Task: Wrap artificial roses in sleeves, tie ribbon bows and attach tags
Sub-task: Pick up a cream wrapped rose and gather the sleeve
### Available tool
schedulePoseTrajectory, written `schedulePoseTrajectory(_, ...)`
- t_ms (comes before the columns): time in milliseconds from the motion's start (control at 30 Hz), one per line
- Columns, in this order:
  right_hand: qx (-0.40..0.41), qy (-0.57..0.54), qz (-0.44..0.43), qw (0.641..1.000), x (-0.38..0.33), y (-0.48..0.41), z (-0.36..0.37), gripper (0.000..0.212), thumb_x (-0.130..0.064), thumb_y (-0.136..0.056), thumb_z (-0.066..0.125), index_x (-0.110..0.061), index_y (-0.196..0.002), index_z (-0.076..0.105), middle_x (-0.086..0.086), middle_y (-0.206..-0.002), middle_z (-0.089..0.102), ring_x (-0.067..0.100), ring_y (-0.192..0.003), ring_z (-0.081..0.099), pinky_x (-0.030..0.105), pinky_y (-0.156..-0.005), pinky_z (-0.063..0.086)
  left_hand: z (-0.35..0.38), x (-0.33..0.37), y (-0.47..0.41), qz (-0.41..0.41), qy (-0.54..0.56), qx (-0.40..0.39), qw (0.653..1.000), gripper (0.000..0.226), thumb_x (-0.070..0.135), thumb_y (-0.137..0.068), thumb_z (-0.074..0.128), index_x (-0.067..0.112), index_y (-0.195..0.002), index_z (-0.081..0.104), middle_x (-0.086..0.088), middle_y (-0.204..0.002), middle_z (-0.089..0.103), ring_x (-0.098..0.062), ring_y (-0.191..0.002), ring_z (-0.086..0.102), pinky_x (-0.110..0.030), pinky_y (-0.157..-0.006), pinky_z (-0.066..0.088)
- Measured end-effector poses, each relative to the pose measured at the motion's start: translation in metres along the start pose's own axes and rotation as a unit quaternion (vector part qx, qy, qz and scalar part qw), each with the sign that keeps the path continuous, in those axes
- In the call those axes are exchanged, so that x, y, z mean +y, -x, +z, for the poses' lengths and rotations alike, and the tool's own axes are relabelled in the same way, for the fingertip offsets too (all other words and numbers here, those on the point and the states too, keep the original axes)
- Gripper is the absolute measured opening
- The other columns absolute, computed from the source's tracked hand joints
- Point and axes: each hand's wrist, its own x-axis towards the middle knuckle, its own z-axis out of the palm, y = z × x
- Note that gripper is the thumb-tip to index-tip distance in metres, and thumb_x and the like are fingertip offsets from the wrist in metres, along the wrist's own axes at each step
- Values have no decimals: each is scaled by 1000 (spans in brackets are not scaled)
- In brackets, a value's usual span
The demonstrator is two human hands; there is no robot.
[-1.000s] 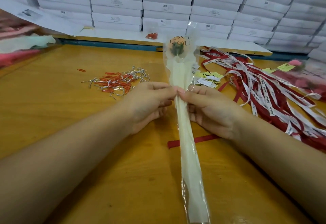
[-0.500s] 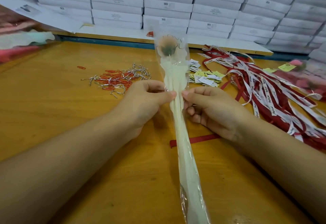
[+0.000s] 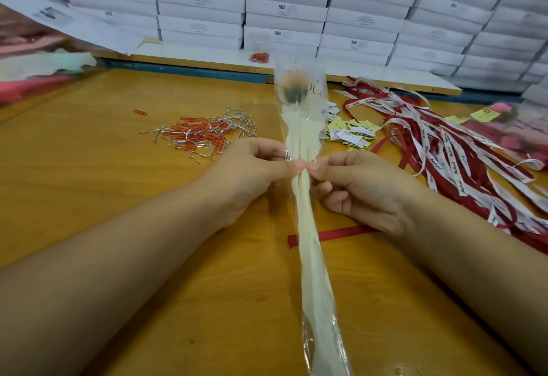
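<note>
A long clear sleeve (image 3: 308,245) with a cream paper lining holds an artificial rose (image 3: 293,86), its blurred bloom pointing away from me. My left hand (image 3: 252,174) and my right hand (image 3: 358,189) pinch the sleeve from both sides just below the wide top, thumbs nearly meeting. A single red ribbon (image 3: 338,233) lies flat on the wooden table (image 3: 89,197) under the sleeve. A heap of red and white printed ribbons (image 3: 444,150) spreads at the right. Small yellow and white tags (image 3: 350,132) lie behind my right hand.
Red paper clips and silver twist ties (image 3: 204,135) are scattered left of centre. Stacked white boxes (image 3: 284,8) wall off the back. Pink wrapped flowers (image 3: 513,120) lie at far right, pink and pale material (image 3: 32,73) at far left.
The sleeve's top has swung slightly left and tilted up, then steadied. Both hands have kept their pinch and closed the sleeve tighter around the stem.
</note>
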Motion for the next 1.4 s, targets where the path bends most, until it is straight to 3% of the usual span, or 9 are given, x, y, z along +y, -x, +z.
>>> schedulePoseTrajectory(67, -9, -28, 9, 1000, 0, -1, -1, 8, -1, -87, 58, 3, -90, 65, 13, -75, 62, 6, -52, 51, 10, -39, 41, 1, 0, -1, -9, 0, -2, 1000, 8, 11, -78, 74, 7, -76, 68, -11, -73, 53, -20, -65, 48, -28, -66, 45)
schedulePoseTrajectory(200, 7, -45, -7, 999, 2, -2, 1, 8, 4, -87, 58, 3, -82, 64, 15, -71, 65, 8, -53, 63, 13, -47, 51, 4, -3, -1, -29, 49, -9, 998, 15, 3, -81, 69, -8, -91, 68, -10, -75, 60, -9, -55, 54, -13, -54, 50)
schedulePoseTrajectory(300, 16, -40, -8, 999, 3, -1, 3, 14, 5, -87, 59, 2, -75, 65, 13, -66, 67, 10, -54, 66, 15, -49, 52, 7, -3, 1, -48, 72, -7, 996, 9, 2, -84, 67, -5, -88, 70, -6, -75, 64, -4, -57, 61, -12, -55, 52)
schedulePoseTrajectory(433, 38, -20, -8, 999, 2, -1, 5, 11, 6, -87, 60, 3, -77, 65, 12, -65, 66, 10, -54, 64, 15, -50, 53, 10, 0, 4, -87, 135, 9, 987, 8, -4, -87, 60, -7, -90, 67, -17, -95, 66, -8, -61, 67, -13, -56, 54)
schedulePoseTrajectory(567, 45, -15, -9, 999, 0, 0, 4, 7, 5, -87, 59, 4, -84, 65, 11, -67, 64, 10, -55, 63, 16, -50, 53, 11, 6, 8, -99, 182, 9, 978, 13, -12, -84, 58, -2, -79, 64, -14, -83, 65, -10, -58, 68, -14, -54, 54)
schedulePoseTrajectory(733, 17, -15, -14, 1000, 1, 3, 3, 8, 2, -88, 59, 4, -91, 66, 11, -70, 65, 9, -57, 63, 15, -53, 53, 10, 8, 9, -80, 149, 28, 985, 10, -10, -79, 65, 0, -80, 67, -9, -77, 67, -9, -57, 68, -14, -53, 53)
schedulePoseTrajectory(967, -7, -34, -29, 999, 0, 3, 2, 16, 4, -89, 55, -1, -78, 65, 9, -66, 66, 9, -58, 64, 15, -56, 54, 12, 7, 9, -61, 103, 45, 992, 5, 1, -79, 70, -3, -81, 68, -9, -76, 68, -7, -61, 66, -15, -59, 56)
schedulePoseTrajectory(1100, -24, -27, -24, 999, -1, 2, 3, 14, 4, -88, 54, 0, -80, 65, 10, -68, 65, 9, -59, 64, 15, -55, 54, 10, 6, 10, -76, 88, 32, 993, 7, 4, -81, 69, -3, -84, 70, -11, -75, 70, -9, -63, 66, -15, -59, 56)
schedulePoseTrajectory(1400, 73, -4, -34, 997, 3, 5, 11, 4, 4, -84, 63, 4, -80, 63, 12, -65, 66, 10, -55, 67, 14, -50, 53, 11, 3, 10, -19, 17, 48, 999, 10, -1, -83, 67, 1, -74, 69, 3, -53, 63, -3, -50, 61, -13, -53, 52)
